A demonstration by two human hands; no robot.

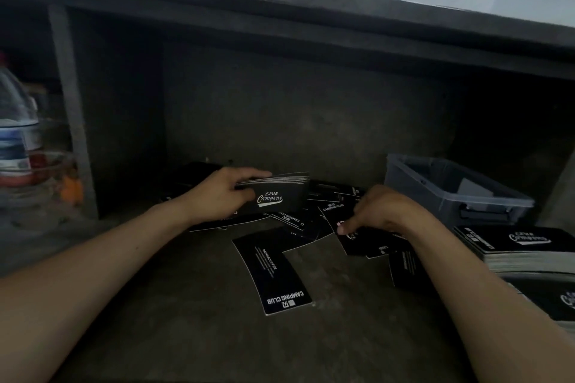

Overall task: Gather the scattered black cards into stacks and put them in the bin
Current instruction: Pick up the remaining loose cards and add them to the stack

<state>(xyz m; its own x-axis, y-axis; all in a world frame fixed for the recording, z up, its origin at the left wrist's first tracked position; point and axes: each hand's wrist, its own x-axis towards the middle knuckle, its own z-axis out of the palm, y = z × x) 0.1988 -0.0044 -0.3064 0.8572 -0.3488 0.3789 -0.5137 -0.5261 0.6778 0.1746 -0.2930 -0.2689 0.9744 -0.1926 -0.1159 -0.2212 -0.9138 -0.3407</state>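
My left hand (221, 193) grips a stack of black cards (277, 194) with white "Club Camping" lettering, lifted a little above the dark surface. Several loose black cards (314, 216) lie scattered beneath and between my hands. One curved card (273, 270) lies alone nearer to me. My right hand (378, 210) hovers over the right part of the pile, fingers curled down, thumb and fingertip touching a card (357, 241); whether it pinches that card is unclear. The grey plastic bin (417, 177) stands to the right, behind my right hand.
A tall stack of the same black cards (516, 242) sits at the right edge, with more cards (557, 298) below it. A plastic bottle (17, 140) stands at far left behind a vertical divider (70, 109). A dark shelf overhangs the work surface.
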